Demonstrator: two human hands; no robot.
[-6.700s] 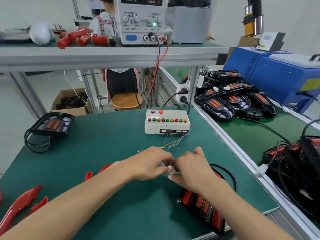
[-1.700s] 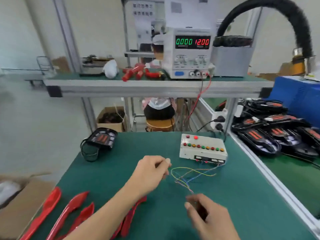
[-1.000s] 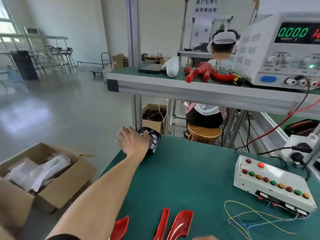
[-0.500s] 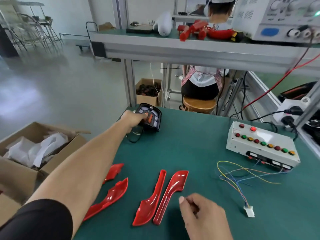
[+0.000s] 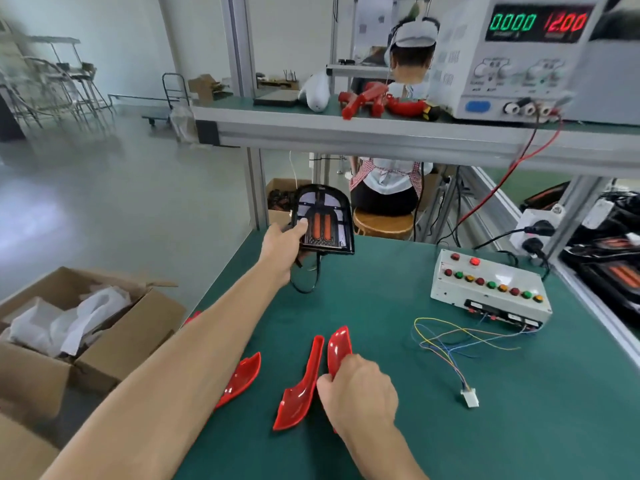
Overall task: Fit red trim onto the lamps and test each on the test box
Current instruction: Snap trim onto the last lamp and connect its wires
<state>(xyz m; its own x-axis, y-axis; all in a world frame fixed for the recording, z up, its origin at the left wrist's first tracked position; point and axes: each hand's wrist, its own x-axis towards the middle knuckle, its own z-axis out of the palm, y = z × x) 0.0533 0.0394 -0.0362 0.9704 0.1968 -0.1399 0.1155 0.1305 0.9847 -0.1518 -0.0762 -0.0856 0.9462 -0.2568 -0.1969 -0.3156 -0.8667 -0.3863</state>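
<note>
Step in hand: fetching parts for the next unit; trim not yet fitted, lamp not yet wired to the test box.
Left hand (image 5: 282,249): grip clamped on the lamp (image 5: 323,221), thumb on its face, lamp raised off the green counter (image 5: 381,306) at the far left corner; its black cable (image 5: 306,278) hangs in a loop below the grip.
Right hand (image 5: 360,393): grip closing round the near end of a red trim piece (image 5: 338,348); fingers curled, piece lying on the counter.
Other trim: second red trim piece (image 5: 301,386) just left of the right grip; third red piece (image 5: 242,379) further left, partly under the forearm.
Test box (image 5: 488,289): well right of both grips; its white connector (image 5: 470,398) lies loose, right of the right grip.
Next move (judgement): bring lamp and trim together, align the trim's curve to the lamp's edge, press home, then plug in the connector.
</note>
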